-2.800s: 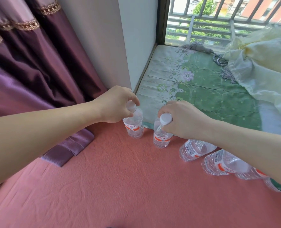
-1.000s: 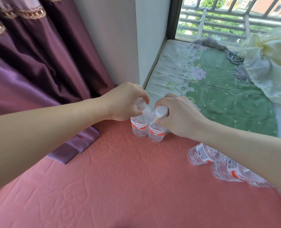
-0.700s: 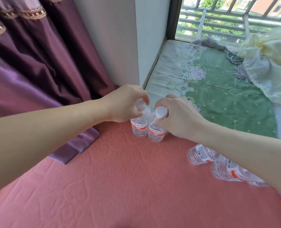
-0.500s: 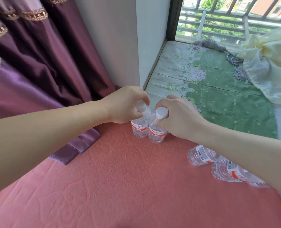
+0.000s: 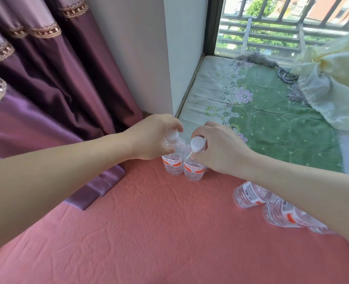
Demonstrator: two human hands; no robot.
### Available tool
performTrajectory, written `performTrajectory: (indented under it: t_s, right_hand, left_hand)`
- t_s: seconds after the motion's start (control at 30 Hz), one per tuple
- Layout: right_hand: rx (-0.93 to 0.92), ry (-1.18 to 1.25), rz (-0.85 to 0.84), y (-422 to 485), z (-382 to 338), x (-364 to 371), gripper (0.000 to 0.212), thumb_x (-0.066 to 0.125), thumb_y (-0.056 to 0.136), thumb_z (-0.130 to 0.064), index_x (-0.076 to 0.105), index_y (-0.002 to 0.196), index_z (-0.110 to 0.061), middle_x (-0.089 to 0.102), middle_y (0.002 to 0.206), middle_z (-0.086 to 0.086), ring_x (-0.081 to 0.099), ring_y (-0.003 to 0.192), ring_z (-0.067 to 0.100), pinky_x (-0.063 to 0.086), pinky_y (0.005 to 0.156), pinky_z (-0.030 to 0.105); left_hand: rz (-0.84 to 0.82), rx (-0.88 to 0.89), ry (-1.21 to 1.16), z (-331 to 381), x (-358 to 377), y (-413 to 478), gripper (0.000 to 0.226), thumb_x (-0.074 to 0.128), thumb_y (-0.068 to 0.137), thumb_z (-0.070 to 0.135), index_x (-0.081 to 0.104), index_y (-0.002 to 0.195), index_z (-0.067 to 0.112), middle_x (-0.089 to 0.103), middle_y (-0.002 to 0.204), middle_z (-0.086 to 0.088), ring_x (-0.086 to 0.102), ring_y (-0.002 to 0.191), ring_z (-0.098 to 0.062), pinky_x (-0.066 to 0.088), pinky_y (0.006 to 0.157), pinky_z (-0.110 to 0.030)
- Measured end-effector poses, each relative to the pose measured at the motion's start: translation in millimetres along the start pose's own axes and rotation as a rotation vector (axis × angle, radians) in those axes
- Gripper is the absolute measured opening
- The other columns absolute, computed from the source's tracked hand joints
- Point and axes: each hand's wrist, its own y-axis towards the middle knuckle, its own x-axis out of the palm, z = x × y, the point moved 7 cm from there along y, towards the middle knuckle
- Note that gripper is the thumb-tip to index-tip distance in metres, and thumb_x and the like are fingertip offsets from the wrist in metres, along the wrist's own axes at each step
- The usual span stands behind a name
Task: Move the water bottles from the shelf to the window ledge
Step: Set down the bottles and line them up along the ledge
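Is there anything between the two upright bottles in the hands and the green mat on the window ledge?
Nothing visible does. The left clear plastic water bottle and the right bottle stand beside the green floral mat on the ledge; the pale yellow cloth bundle lies far right.

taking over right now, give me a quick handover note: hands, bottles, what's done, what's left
Left hand grips the cap of the left upright bottle; right hand grips the cap of the right upright bottle.
Both stand side by side on the pink cloth, just short of the window ledge.
A lying bottle and a second lying bottle are on the cloth, partly under the right forearm; possibly more hidden.
Done: no bottle on the ledge yet.
Left: all of them.
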Motion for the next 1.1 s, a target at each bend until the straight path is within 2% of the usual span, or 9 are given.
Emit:
performTrajectory:
  t_s: [0.2, 0.3, 0.4, 0.57, 0.63, 0.73, 0.83, 0.97, 1.1]
  right_hand:
    - [-0.011, -0.017, -0.023, -2, -1, -1, 0.036, 0.076, 0.077, -0.031, 0.065, 0.109, -0.019, 0.055, 0.103, 0.0, 0.054, 0.087, 0.02, 0.028, 0.066, 0.027]
    - [-0.012, -0.027, -0.035, -2, 0, -1, 0.05, 0.076, 0.077, -0.035, 0.06, 0.122, -0.017, 0.055, 0.114, 0.001, 0.057, 0.1, 0.022, 0.035, 0.075, 0.027]
    - [-0.004, -0.04, -0.058, -4, 1, -3, 0.068, 0.074, 0.078, -0.04, 0.05, 0.138, -0.018, 0.052, 0.129, 0.001, 0.053, 0.116, 0.021, 0.031, 0.08, 0.023]
    - [-0.02, -0.101, -0.09, -13, 4, -11, 0.086, 0.072, 0.077, -0.051, 0.037, 0.149, -0.018, 0.049, 0.139, 0.0, 0.051, 0.124, 0.022, 0.037, 0.094, 0.029]
    - [-0.025, -0.126, -0.08, -19, 10, -17, 0.087, 0.073, 0.078, -0.051, 0.035, 0.15, -0.018, 0.047, 0.143, -0.001, 0.048, 0.128, 0.022, 0.039, 0.101, 0.033]
    - [-0.035, -0.155, -0.076, -30, 21, -28, 0.083, 0.067, 0.083, -0.052, 0.034, 0.152, -0.018, 0.037, 0.155, -0.003, 0.04, 0.138, 0.02, 0.034, 0.11, 0.033]
    - [-0.021, -0.19, -0.072, -45, 36, -41, 0.072, 0.057, 0.091, -0.051, 0.037, 0.151, -0.016, 0.033, 0.158, 0.0, 0.035, 0.142, 0.022, 0.028, 0.113, 0.031]
    - [0.021, -0.231, -0.031, -66, 62, -59, 0.063, 0.054, 0.093, -0.05, 0.044, 0.144, -0.013, 0.041, 0.151, 0.004, 0.037, 0.139, 0.026, 0.033, 0.113, 0.038]
    - [0.057, -0.231, -0.005, -91, 89, -76, 0.068, 0.055, 0.093, -0.049, 0.038, 0.15, -0.015, 0.032, 0.159, -0.001, 0.03, 0.145, 0.022, 0.025, 0.115, 0.031]
  left_hand:
    - [-0.033, -0.05, -0.01, 2, -1, -1, 0.06, 0.082, 0.072, 0.024, 0.058, 0.128, 0.022, 0.061, 0.119, 0.006, 0.055, 0.107, -0.01, 0.043, 0.095, -0.024]
    - [-0.054, -0.081, 0.029, 2, -1, -3, 0.068, 0.082, 0.071, 0.031, 0.052, 0.133, 0.028, 0.059, 0.124, 0.007, 0.056, 0.111, -0.011, 0.047, 0.098, -0.034]
    - [-0.073, -0.099, 0.057, 3, -4, -7, 0.075, 0.08, 0.071, 0.038, 0.047, 0.138, 0.029, 0.056, 0.13, 0.01, 0.054, 0.117, -0.011, 0.047, 0.1, -0.038]
    - [-0.077, -0.101, 0.043, 11, -12, -11, 0.083, 0.057, 0.064, 0.061, 0.047, 0.14, 0.029, 0.055, 0.132, 0.015, 0.055, 0.12, -0.009, 0.047, 0.101, -0.038]
    - [-0.07, -0.088, 0.054, 19, -15, -10, 0.083, 0.06, 0.067, 0.061, 0.045, 0.142, 0.029, 0.052, 0.138, 0.015, 0.052, 0.125, -0.008, 0.044, 0.106, -0.037]
    - [-0.064, -0.038, 0.148, 33, -15, -7, 0.088, 0.068, 0.08, 0.055, 0.032, 0.153, 0.023, 0.034, 0.159, 0.005, 0.032, 0.145, -0.011, 0.025, 0.119, -0.029]
    - [-0.039, 0.014, 0.241, 51, -15, 0, 0.092, 0.058, 0.084, 0.064, 0.022, 0.156, 0.018, 0.018, 0.165, -0.002, 0.016, 0.151, -0.013, 0.016, 0.123, -0.034]
    - [-0.045, 0.063, 0.259, 82, -11, 11, 0.09, 0.051, 0.086, 0.065, 0.018, 0.157, 0.021, 0.013, 0.166, 0.001, 0.013, 0.152, -0.011, 0.014, 0.124, -0.034]
    - [-0.09, 0.133, 0.238, 116, 5, 19, 0.09, 0.051, 0.088, 0.067, 0.016, 0.158, 0.023, 0.014, 0.165, 0.004, 0.012, 0.151, -0.011, 0.011, 0.123, -0.029]
